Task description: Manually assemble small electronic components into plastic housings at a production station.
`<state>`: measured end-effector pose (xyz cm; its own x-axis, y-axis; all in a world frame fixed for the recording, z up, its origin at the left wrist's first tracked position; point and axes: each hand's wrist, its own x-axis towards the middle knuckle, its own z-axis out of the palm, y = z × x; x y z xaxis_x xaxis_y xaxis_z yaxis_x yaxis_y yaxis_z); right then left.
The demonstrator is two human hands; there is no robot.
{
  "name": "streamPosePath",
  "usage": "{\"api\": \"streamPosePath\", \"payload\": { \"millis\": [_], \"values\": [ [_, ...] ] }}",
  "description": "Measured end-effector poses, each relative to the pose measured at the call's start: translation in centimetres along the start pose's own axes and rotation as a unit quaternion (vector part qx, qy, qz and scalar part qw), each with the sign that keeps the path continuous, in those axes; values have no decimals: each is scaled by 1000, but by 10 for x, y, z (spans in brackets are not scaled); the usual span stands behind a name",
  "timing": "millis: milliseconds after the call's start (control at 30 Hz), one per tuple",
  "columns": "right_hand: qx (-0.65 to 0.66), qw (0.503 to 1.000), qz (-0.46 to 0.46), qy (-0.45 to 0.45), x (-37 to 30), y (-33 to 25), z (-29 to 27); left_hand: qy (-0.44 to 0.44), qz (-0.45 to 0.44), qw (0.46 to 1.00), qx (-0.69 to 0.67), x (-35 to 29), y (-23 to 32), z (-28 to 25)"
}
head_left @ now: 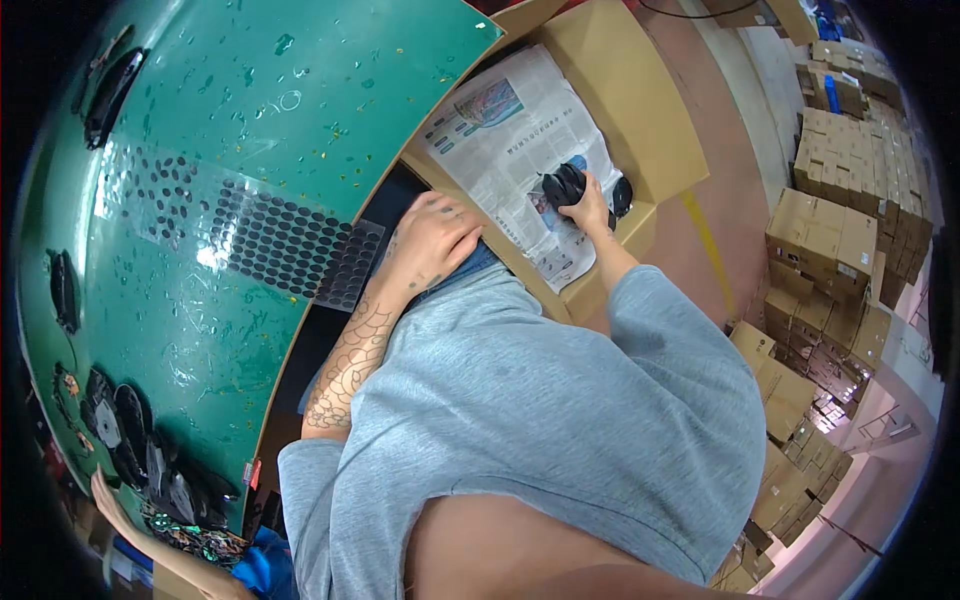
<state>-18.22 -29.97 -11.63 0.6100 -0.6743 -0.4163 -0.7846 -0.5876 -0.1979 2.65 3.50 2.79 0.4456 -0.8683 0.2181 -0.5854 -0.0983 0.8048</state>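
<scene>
Head view: nearest is the wearer's grey shirt [560,400], with the body set between table and box, presumably so both lie within reach. Left hand [435,235] rests back upward over the dark blue trousers [480,268], fingers loosely bent; nothing shows in it, but the palm is hidden, so I cannot tell whether it is closed on something. Right hand [592,207] is clamped on a black part [563,183], thumb on the near side, a grip that seems meant to keep the load in one grasp. That part is inside the open cardboard box [655,125], above or on the newspaper [510,150] (contact cannot be made out from this angle). The newspaper probably serves as a protective layer; a second black part [622,196] sits just beside the right hand. To the left, a clear sheet of black dots [280,235] lies flat on the green table [330,60], its near end apparently past the edge, likely for easy picking. Farther along the table, a cluster of black pieces [130,425] is gathered near another person's arm [155,550], perhaps to suit that person's reach. Farthest, beyond a yellow floor line [710,245], brown cartons [845,160] stand stacked, presumably to save floor space.
</scene>
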Motion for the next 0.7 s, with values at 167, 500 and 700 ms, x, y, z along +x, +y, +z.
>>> {"api": "streamPosePath", "payload": {
  "millis": [167,500,700],
  "values": [
    [81,993,8,80,-11,3,-25,7,4,1000,-10,5,5,-1],
    [613,768,144,117,-33,-12,-103,7,2,1000,-25,4,13,-3],
    [701,686,173,90,-32,17,-78,19,5,1000,-24,1,18,-5]
  ]
}}
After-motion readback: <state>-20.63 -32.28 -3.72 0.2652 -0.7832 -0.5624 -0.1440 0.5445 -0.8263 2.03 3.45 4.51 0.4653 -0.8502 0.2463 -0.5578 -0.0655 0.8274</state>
